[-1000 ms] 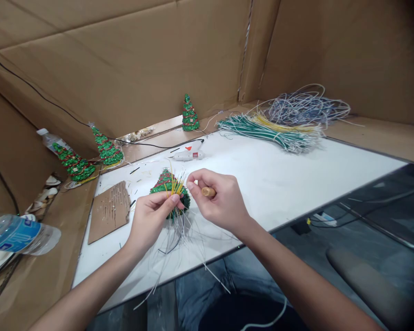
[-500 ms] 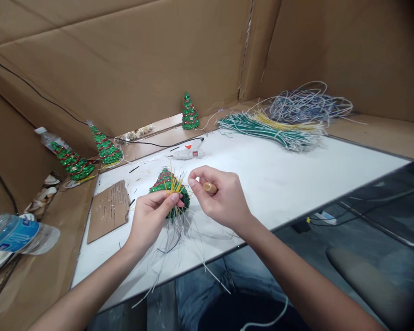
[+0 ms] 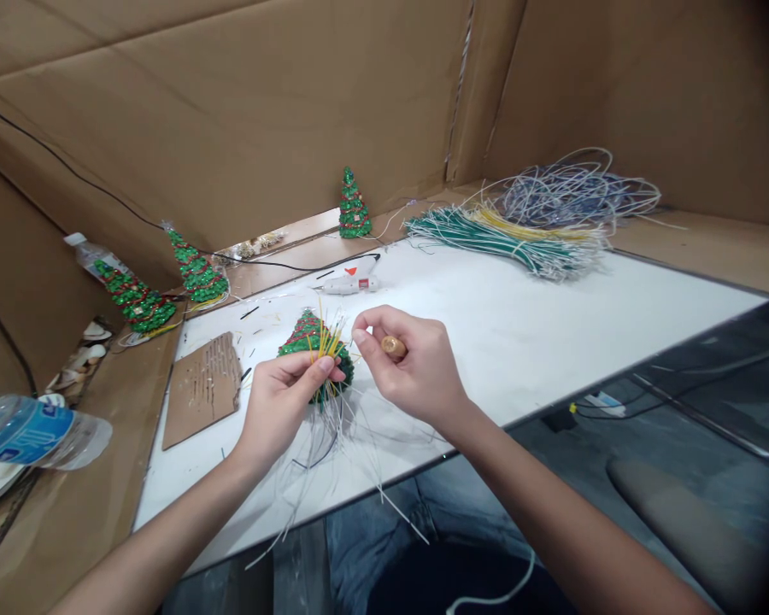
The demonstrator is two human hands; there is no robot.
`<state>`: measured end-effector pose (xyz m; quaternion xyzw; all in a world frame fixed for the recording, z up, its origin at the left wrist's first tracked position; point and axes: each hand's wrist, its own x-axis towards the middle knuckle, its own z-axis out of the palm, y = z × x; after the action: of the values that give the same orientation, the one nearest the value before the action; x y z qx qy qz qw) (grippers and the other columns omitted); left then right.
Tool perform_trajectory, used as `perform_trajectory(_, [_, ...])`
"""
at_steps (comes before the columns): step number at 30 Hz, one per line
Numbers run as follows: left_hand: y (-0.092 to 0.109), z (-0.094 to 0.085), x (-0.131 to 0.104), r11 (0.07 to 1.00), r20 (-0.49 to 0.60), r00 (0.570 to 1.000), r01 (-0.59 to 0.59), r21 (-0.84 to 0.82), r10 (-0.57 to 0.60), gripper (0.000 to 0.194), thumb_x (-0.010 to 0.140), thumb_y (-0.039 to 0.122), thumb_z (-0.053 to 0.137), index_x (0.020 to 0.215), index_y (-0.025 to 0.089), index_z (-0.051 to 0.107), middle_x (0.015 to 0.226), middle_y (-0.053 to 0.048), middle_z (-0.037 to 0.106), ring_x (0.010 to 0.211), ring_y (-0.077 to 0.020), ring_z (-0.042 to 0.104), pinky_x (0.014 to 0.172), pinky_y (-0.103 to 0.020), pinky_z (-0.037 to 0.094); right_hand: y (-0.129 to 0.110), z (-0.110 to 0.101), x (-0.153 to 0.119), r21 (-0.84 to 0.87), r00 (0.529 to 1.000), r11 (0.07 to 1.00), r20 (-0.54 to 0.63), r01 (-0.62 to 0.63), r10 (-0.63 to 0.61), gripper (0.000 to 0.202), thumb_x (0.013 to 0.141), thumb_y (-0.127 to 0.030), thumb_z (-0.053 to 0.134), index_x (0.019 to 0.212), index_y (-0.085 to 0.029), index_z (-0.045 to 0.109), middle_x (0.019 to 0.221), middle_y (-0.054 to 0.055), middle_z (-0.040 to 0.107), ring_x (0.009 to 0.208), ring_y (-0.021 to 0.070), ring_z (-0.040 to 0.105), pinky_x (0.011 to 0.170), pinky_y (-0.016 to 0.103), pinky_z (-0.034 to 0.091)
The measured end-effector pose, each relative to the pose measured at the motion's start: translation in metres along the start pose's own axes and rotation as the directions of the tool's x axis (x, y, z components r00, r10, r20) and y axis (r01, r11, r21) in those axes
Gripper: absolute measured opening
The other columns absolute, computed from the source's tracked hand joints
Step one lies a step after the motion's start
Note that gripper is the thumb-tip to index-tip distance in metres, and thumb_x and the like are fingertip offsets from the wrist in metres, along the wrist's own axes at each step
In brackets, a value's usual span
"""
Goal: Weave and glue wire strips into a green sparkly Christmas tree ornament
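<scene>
My left hand pinches a bundle of thin yellow and white wires that fan out above the thumb. Long white strands trail from below this hand over the table's front edge. Just behind it a small green Christmas tree with red trim lies on the white tabletop, its lower part partly hidden by the hand and wires. To the right, my right hand is closed round a wooden handle, whose end shows in the palm. Its thumb and forefinger meet near the wire tips; whether they pinch a strand is too small to tell.
A white glue gun with a black cable lies behind the tree. Cut cardboard and black scraps are at left. Bundled green wires and a white wire tangle sit back right. More trees and a water bottle are around the edges.
Both hands keep nearly the same positions. The right thumb and forefinger have shifted very slightly by the wire tips. The whole view has moved a little.
</scene>
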<state>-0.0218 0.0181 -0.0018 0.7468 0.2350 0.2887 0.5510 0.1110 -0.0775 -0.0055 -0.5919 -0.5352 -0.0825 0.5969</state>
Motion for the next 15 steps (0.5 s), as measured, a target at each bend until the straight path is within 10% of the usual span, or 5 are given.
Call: perform_trajectory(15, [0.0001, -0.0001, 0.0003, 1.000, -0.010, 1.000, -0.010, 0.009, 0.010, 0.022, 0.078, 0.033, 0.065, 0.067, 0.016, 0.074, 0.069, -0.004, 0.071, 0.070, -0.0158, 0.059, 0.068, -0.024, 0.044, 0.0016, 0.0003, -0.0017, 0.010, 1.000, 1.000, 0.000, -0.012, 0.012, 0.007, 0.081, -0.017, 0.052, 0.077, -0.017, 0.057, 0.053, -0.005, 0.046, 0.044, 0.0070, 0.037, 0.046, 0.022, 0.031])
